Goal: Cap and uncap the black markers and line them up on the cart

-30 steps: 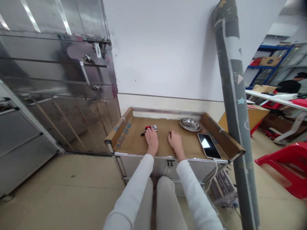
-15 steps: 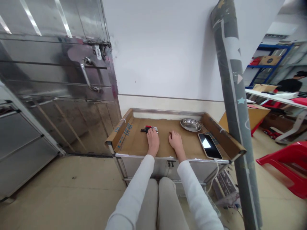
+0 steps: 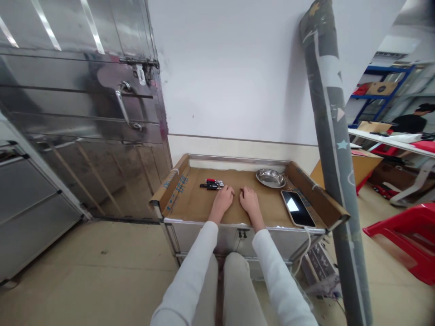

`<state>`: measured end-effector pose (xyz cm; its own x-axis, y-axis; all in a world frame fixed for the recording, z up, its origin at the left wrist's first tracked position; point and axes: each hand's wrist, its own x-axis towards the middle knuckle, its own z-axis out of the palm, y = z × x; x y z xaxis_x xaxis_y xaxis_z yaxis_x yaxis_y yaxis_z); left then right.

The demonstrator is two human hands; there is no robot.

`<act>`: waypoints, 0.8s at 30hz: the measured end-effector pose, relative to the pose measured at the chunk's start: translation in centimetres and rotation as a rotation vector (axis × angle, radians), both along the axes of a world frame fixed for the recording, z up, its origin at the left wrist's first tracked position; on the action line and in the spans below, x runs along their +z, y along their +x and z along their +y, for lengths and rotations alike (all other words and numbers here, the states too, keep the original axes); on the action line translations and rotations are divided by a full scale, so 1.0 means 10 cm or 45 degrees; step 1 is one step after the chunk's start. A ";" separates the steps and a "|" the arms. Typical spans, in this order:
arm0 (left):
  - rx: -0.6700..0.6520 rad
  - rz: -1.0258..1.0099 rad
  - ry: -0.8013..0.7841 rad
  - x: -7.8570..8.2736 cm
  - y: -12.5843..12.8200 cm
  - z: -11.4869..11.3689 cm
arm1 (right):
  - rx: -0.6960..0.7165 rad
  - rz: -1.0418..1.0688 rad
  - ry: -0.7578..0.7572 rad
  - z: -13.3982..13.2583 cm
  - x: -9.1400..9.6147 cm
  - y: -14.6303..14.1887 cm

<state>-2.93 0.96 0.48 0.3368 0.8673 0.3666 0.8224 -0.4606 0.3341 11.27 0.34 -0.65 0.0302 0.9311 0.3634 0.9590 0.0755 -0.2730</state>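
Note:
Both hands rest palm down on the brown cardboard lining of a low steel cart (image 3: 238, 222). My left hand (image 3: 224, 198) lies flat with fingers stretched, just right of a small cluster of red, black and white markers (image 3: 211, 184), not touching it. My right hand (image 3: 248, 200) lies beside it, fingers loosely extended, holding nothing. A shallow steel dish (image 3: 271, 178) sits at the back right of the cart. A phone (image 3: 294, 207) with a lit screen lies by the right edge, its cable hanging off the front.
A rolled grey mat (image 3: 329, 136) leans against the wall right of the cart. A large steel door (image 3: 84, 108) with a handle stands on the left. Red plastic stools (image 3: 404, 240), a table and a person are at the far right.
My left hand has drawn back and to the right, away from the markers, ending close to my right hand. The markers stay on the cardboard.

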 end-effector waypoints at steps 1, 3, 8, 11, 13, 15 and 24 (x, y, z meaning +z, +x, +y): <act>0.003 -0.007 -0.002 0.00 0.00 0.00 | 0.001 0.004 0.003 0.00 0.00 0.00; 0.012 -0.019 -0.007 -0.01 0.00 0.01 | 0.005 0.013 0.009 0.00 -0.01 0.00; 0.022 -0.019 -0.026 0.00 0.00 0.00 | 0.025 0.046 -0.003 0.02 -0.02 0.01; 0.026 -0.019 -0.030 0.01 0.00 -0.01 | 0.031 0.061 -0.009 0.03 -0.03 0.02; 0.031 -0.023 -0.031 0.01 0.00 -0.01 | 0.041 0.068 -0.010 0.03 -0.03 0.02; 0.031 -0.028 -0.031 0.00 0.00 0.00 | 0.054 0.075 -0.012 0.03 -0.03 0.02; 0.024 -0.050 -0.047 -0.05 -0.01 0.04 | 0.080 0.098 -0.014 0.04 -0.06 0.04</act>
